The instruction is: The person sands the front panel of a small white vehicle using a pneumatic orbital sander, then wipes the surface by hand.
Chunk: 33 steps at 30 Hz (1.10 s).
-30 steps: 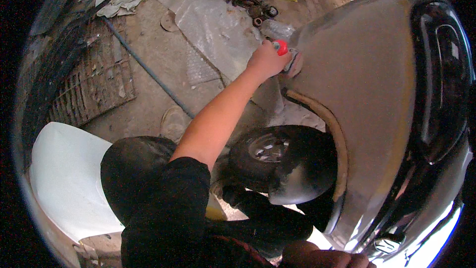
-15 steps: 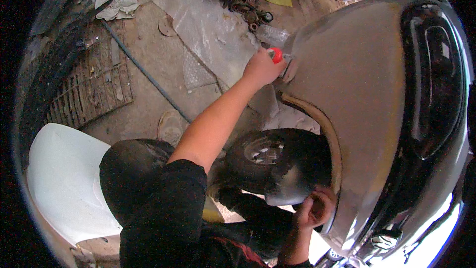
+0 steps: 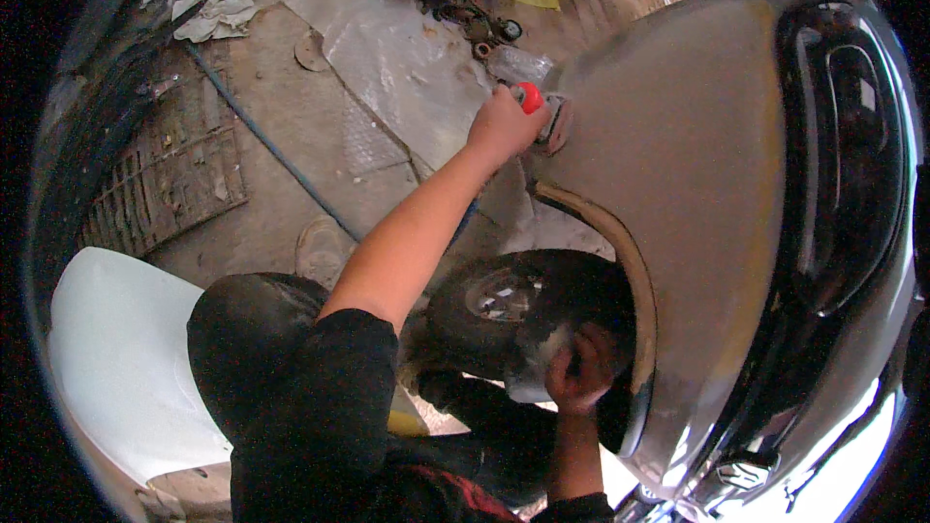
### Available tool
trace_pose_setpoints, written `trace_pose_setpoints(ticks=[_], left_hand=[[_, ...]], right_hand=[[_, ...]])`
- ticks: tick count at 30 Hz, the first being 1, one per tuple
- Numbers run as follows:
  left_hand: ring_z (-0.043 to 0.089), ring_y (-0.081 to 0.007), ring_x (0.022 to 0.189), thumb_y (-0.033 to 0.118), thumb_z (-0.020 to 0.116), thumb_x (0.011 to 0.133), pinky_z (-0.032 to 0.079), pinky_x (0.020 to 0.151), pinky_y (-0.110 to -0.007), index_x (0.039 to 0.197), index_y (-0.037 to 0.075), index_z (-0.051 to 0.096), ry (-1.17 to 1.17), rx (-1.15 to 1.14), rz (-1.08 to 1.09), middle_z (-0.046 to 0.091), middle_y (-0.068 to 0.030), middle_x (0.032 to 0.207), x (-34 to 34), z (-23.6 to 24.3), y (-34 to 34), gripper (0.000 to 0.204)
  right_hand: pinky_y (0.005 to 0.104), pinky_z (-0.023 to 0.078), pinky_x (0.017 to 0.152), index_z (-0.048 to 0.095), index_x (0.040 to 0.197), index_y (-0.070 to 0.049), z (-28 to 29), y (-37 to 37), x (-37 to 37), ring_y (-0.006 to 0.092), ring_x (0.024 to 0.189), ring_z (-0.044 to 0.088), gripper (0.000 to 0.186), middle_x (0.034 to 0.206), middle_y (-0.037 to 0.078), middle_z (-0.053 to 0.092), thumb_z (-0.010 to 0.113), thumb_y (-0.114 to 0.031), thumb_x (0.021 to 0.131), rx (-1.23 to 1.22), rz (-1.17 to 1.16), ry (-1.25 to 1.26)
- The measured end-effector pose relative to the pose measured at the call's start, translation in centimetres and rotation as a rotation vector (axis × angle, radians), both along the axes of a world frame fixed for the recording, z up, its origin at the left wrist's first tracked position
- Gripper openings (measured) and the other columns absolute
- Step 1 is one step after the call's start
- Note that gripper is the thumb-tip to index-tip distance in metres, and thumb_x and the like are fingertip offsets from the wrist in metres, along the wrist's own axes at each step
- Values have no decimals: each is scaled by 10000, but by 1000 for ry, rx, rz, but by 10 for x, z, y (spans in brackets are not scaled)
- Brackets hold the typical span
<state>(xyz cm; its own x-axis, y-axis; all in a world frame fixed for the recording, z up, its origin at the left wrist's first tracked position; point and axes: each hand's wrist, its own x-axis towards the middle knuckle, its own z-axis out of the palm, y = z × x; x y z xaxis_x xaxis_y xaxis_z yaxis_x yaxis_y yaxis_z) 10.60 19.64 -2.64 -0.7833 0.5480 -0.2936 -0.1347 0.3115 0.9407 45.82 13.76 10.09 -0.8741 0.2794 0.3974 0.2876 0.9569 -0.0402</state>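
At the front edge of a car's grey-brown fender [image 3: 678, 155], my left hand [image 3: 506, 124] is wrapped round a hand sander [image 3: 529, 97] with a red top. Its pad side lies close against the fender, above the wheel arch. Fingers hide most of the tool's body. My right hand [image 3: 583, 368] is in shadow within the wheel opening, beside the tyre [image 3: 475, 320]. Its fingers are loosely curled with a dark gap at the thumb, and I see nothing held in it. The arch lip [image 3: 610, 228] curves between the two hands.
A dark hose [image 3: 262, 140] runs over the floor toward my left arm. Clear plastic sheeting [image 3: 387, 48], white cloths [image 3: 208, 0] and a slatted wooden panel [image 3: 174, 179] lie beyond. A white panel [image 3: 126, 358] stands at left; glossy black trim [image 3: 843, 165] is at right.
My right hand has moved left off the arch lip into the wheel opening. The sander has shifted slightly along the fender edge, still in my left hand. The whole view has drifted slightly.
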Motion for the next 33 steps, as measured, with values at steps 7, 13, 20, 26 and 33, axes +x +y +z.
trace_pose_setpoints(ticks=[7,13,20,26,33], left_hand=[[656,-444,1100,499,717,835,527,940,-471,1277,-139,455,-27,29,4,652,-333,1167,18,-1,-8,820],[645,-458,1105,496,701,859,517,946,-482,1264,-121,458,-80,17,55,650,-337,1156,41,8,-17,777],[642,-458,1098,484,686,871,502,940,-491,1261,-55,463,-92,164,147,657,-322,1140,30,20,-7,701],[629,-452,1144,532,711,824,502,952,-477,1296,-37,482,-126,123,51,652,-295,1198,30,-7,-3,774],[609,-475,1136,422,706,816,499,980,-485,1273,-95,415,95,-49,54,596,-344,1228,29,10,-4,749]], right_hand=[[468,543,852,679,967,-3,-9,2,13,385,922,662,143,1008,183,698,637,-92,864,-43,-57,-1],[466,544,843,679,977,-5,-1,1,0,388,929,668,157,1014,181,702,642,-99,857,50,-46,-25],[466,541,820,674,941,-6,1,4,-2,382,911,664,128,992,182,696,636,-86,849,-38,-38,6],[452,544,788,674,904,-6,-6,3,6,379,860,661,100,938,174,691,620,-51,833,-32,-41,16],[451,547,781,665,899,11,0,3,-1,378,850,666,105,946,190,693,600,-11,821,-62,-18,4]])
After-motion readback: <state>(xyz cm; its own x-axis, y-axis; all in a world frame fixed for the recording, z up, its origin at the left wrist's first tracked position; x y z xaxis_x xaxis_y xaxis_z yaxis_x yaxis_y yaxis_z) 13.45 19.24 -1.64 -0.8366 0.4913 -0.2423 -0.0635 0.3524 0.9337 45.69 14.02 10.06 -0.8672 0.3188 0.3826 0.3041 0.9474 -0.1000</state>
